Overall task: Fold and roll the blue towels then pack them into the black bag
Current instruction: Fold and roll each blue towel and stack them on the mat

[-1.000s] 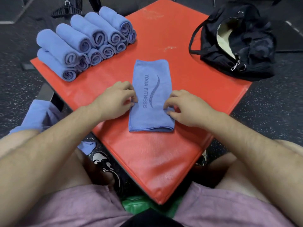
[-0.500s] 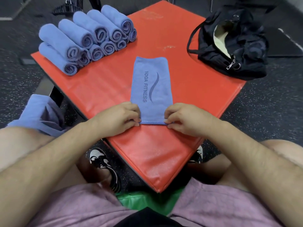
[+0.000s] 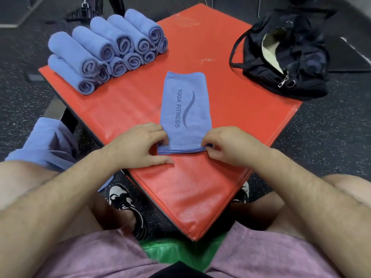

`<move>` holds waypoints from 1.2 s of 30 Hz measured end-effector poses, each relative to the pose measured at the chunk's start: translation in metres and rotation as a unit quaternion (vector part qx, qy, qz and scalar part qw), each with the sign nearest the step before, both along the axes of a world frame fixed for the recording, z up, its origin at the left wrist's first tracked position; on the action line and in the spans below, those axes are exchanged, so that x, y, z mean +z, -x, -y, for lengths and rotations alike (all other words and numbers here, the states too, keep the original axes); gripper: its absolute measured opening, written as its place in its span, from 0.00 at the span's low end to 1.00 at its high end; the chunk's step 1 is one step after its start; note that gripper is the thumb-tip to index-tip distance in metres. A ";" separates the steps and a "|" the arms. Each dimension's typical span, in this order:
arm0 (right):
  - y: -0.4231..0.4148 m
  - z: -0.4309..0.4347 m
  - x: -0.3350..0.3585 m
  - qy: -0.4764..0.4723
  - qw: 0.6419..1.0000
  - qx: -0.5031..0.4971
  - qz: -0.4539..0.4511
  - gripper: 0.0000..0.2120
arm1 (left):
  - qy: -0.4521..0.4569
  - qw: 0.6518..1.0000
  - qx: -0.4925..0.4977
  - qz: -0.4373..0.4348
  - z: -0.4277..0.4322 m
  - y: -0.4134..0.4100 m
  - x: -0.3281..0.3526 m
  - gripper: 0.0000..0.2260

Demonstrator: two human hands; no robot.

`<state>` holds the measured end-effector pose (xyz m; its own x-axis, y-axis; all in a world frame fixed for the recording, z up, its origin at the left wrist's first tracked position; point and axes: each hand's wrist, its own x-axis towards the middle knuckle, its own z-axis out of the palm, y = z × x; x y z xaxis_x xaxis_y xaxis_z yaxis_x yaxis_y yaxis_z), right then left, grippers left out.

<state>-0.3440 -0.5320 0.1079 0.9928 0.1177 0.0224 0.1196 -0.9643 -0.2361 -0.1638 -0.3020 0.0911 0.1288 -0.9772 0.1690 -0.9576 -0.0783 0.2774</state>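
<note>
A red padded worktop [image 3: 200, 197] is lying under the left grip [image 3: 138, 145] and the right grip [image 3: 230, 146]. Nearer than the left grip, a black-and-white sneaker [image 3: 120, 195] is resting on the speckled dark floor [image 3: 321, 147], which is spreading out beyond the right grip too. A green block [image 3: 170, 251] is showing beneath the worktop's near corner.

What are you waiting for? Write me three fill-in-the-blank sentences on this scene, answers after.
The towel that the left hand and right hand grip reads YOGA ____.
The rolls lie on the person's ____ side.
The bag is ____ in colour.
Missing: FITNESS, left, black.
</note>
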 end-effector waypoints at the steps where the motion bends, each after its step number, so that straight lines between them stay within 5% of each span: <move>1: 0.000 0.001 0.000 -0.016 1.000 -0.022 0.001 0.09 | -0.003 1.000 0.004 0.012 0.001 0.002 0.000 0.20; 8: -0.005 0.008 0.000 -0.088 0.994 -0.059 0.034 0.07 | 0.008 1.000 0.016 -0.008 0.009 -0.006 0.004 0.12; 18: -0.004 -0.002 -0.010 0.078 0.992 -0.060 0.075 0.08 | 0.064 0.997 0.040 0.029 0.017 0.000 -0.007 0.06; 29: -0.022 0.007 -0.001 0.018 0.997 -0.076 -0.014 0.06 | -0.009 0.998 0.058 -0.026 0.020 -0.008 0.002 0.10; 33: -0.023 0.015 0.006 -0.090 0.984 -0.133 -0.080 0.09 | -0.022 0.986 0.105 -0.131 0.026 -0.012 0.009 0.07; 36: -0.024 0.015 0.001 -0.128 0.982 -0.135 -0.039 0.08 | -0.024 0.979 0.136 -0.148 0.031 -0.013 0.007 0.08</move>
